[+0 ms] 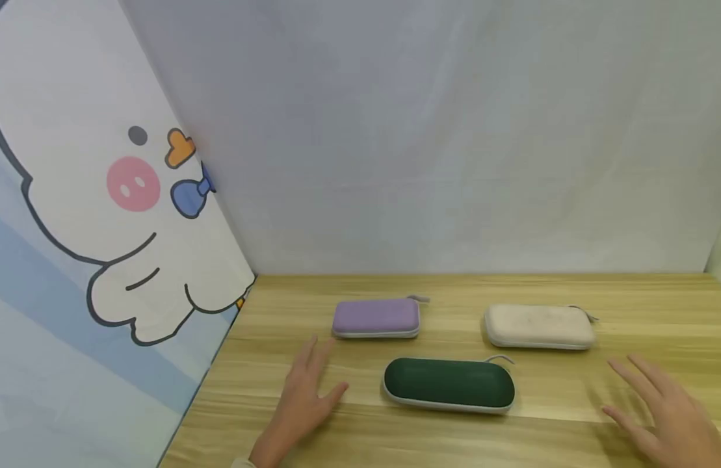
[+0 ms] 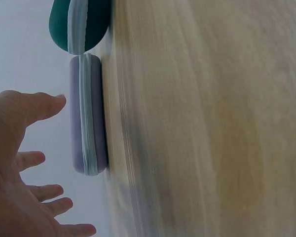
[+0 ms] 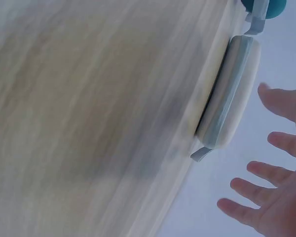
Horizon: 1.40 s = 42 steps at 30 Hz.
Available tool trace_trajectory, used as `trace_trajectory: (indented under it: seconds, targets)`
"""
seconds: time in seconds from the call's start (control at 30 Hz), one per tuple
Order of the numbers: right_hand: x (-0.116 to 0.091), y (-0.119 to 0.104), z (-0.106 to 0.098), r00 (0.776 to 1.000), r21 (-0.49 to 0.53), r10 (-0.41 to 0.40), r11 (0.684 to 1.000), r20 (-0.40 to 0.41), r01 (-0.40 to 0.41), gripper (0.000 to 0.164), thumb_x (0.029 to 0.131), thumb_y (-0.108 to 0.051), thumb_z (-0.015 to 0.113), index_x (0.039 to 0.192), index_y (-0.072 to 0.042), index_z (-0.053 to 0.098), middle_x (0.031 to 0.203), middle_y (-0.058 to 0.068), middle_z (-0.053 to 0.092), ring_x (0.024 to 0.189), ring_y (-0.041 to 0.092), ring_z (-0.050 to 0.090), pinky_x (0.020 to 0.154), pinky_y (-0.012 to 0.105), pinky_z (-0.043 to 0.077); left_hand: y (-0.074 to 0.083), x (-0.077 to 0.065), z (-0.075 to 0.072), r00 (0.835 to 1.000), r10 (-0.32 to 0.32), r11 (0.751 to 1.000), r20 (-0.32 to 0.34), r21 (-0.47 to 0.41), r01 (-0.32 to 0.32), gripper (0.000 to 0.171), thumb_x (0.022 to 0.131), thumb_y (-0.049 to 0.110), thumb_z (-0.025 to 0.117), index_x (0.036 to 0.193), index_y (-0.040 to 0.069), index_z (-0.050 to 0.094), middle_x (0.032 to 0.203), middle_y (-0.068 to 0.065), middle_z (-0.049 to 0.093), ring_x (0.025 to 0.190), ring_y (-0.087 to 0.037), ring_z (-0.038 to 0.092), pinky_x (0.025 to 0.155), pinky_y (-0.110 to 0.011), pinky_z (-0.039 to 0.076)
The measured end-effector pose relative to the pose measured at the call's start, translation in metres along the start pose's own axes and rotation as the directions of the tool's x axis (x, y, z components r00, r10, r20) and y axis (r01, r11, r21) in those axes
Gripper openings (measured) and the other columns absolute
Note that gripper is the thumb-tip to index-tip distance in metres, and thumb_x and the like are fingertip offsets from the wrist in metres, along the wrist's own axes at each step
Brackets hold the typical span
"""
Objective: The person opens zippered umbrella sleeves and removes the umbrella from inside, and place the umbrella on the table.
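Three zipped cases lie on the wooden table. The purple case [image 1: 376, 318] is at the back left, the cream case [image 1: 539, 326] at the back right, and the dark green, round-ended case [image 1: 449, 383] nearer the front between them. My left hand [image 1: 301, 396] is spread just in front of the purple case, left of the green one, touching neither. To the right, my right hand [image 1: 667, 413] has its fingers apart, in front of the cream case and clear of it. Both wrist views show straight, spread fingers holding nothing, beside the purple case [image 2: 89, 116] and the cream case [image 3: 229, 94].
A pale curtain-like backdrop [image 1: 454, 143] rises behind the table [image 1: 266, 305]. On the left stands a panel [image 1: 73, 195] printed with a white cartoon figure, along the table's left edge. Short pull straps stick out from the cases' right ends.
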State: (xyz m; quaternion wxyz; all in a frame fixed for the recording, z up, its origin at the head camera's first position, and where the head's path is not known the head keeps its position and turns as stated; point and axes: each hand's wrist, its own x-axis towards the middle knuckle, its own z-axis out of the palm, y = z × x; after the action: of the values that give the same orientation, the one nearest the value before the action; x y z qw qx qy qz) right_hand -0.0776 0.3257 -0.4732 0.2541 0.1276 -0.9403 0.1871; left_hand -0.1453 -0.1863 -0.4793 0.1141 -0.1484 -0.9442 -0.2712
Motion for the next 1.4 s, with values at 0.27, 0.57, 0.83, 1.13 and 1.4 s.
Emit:
trace_trajectory:
  seconds: [0.27,0.57,0.83,1.13,1.4]
  targets:
    - [0.016,-0.015,-0.007,0.997,0.092,0.025,0.996,-0.076,-0.018,0.066,0.062,-0.007,0.085,0.124,-0.006,0.060,0.112,0.019,0.060,0.104,0.014,0.054,0.078,0.025,0.047,0.001,0.007,-0.002,0.997,-0.004,0.986,-0.076,-0.166,-0.009,0.068,0.076,0.017,0.079,0.135,0.008,0.047,0.136,-0.019,0.045,0.125,-0.037,0.042,0.097,-0.055,0.038]
    - [0.043,-0.036,-0.011,0.995,0.274,-0.012,0.961,-0.097,0.038,0.064,0.058,0.009,0.083,0.118,-0.004,0.063,0.117,-0.026,0.050,0.103,-0.017,0.043,0.069,0.002,0.041,-0.002,0.018,-0.008,0.990,-0.129,0.916,-0.066,-0.390,0.093,0.066,0.073,0.011,0.082,0.131,0.006,0.051,0.129,-0.015,0.052,0.118,-0.035,0.049,0.089,-0.052,0.046]
    - [0.069,-0.048,-0.012,1.000,0.396,0.007,0.918,-0.026,0.004,0.059,0.063,0.013,0.080,0.117,-0.007,0.064,0.111,-0.025,0.056,0.095,-0.013,0.051,0.067,0.008,0.046,-0.009,0.027,-0.005,0.985,-0.170,0.835,-0.027,-0.535,0.129,0.067,0.073,0.008,0.082,0.132,0.014,0.051,0.134,-0.013,0.049,0.121,-0.032,0.047,0.090,-0.050,0.046]
    - [0.094,-0.054,-0.007,0.999,0.447,0.009,0.894,0.050,-0.031,0.044,0.074,0.002,0.078,0.115,-0.008,0.065,0.111,-0.026,0.057,0.088,-0.010,0.059,0.064,0.013,0.049,0.009,0.038,-0.026,0.983,-0.177,0.759,0.053,-0.628,0.171,0.066,0.074,-0.001,0.078,0.133,0.002,0.047,0.138,-0.023,0.043,0.125,-0.042,0.041,0.094,-0.057,0.040]
    - [0.114,-0.058,0.004,0.990,0.469,0.030,0.878,0.135,-0.091,0.036,0.079,-0.006,0.076,0.113,-0.008,0.066,0.106,-0.025,0.058,0.084,-0.003,0.063,0.061,0.018,0.051,-0.025,0.051,-0.003,0.978,-0.197,0.757,0.064,-0.624,0.193,0.072,0.071,0.006,0.082,0.134,0.008,0.048,0.138,-0.011,0.047,0.124,-0.035,0.045,0.093,-0.048,0.045]
